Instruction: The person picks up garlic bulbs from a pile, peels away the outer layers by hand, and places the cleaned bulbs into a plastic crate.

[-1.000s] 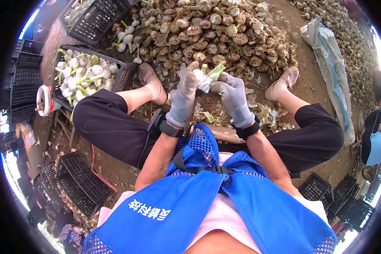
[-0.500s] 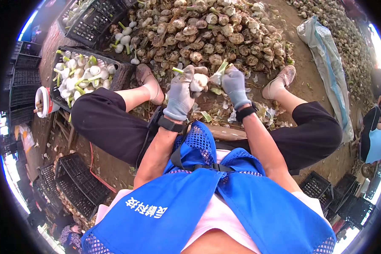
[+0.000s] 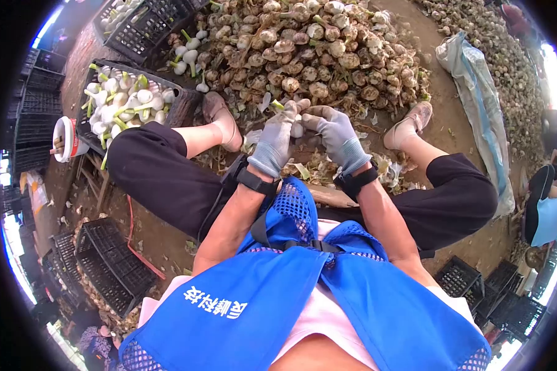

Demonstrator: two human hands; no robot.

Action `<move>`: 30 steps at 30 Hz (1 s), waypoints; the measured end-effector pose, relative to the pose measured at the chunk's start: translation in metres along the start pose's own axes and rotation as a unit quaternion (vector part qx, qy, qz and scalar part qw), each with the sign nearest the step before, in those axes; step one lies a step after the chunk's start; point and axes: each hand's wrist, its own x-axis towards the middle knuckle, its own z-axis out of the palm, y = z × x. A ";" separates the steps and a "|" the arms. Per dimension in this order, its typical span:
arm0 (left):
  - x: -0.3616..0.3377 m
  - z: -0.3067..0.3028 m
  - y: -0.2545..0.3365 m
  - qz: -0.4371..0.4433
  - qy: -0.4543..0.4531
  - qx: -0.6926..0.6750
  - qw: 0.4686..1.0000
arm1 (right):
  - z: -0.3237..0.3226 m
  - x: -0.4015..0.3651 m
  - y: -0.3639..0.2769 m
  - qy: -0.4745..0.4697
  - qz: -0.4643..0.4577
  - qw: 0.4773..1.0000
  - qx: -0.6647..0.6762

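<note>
My left hand, in a grey-white glove, is closed around a garlic bulb. A short green stem sticks out past its fingers. From the other side, my right hand, gloved alike, pinches at the same bulb with bent fingers, which partly hide it. Both hands are between my knees, in front of a big heap of unpeeled, brownish garlic. Shed skins litter the ground beneath them.
To the left, a black crate holds peeled white garlic; loose white bulbs lie beyond it. A white bucket stands farther left. On the right stretches a plastic sheet. Stacked crates and other people appear around the edges.
My right hand has moved inward to the garlic bulb; the pale skin it held away from the bulb no longer shows in its fingers. My left hand keeps the bulb, now more covered.
</note>
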 end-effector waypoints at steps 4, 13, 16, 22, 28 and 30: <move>0.004 0.006 -0.001 -0.008 0.047 -0.162 0.986 | -0.008 -0.001 0.003 -0.038 0.009 0.992 0.122; 0.000 0.007 -0.013 0.165 0.100 0.422 0.886 | 0.018 0.013 0.025 0.186 -0.320 0.826 -0.425; 0.003 0.009 -0.022 0.101 0.152 0.330 0.926 | 0.015 0.010 0.017 0.164 -0.245 0.883 -0.366; 0.013 0.009 -0.032 0.057 0.147 -0.152 0.976 | -0.013 0.039 0.043 0.126 -0.013 0.990 -0.057; 0.006 -0.002 -0.032 0.058 0.156 -0.142 0.976 | -0.005 0.057 0.084 0.147 -0.064 0.949 -0.273; 0.010 -0.009 -0.036 0.067 0.119 -0.156 0.978 | -0.005 0.038 0.079 0.129 0.015 0.977 -0.169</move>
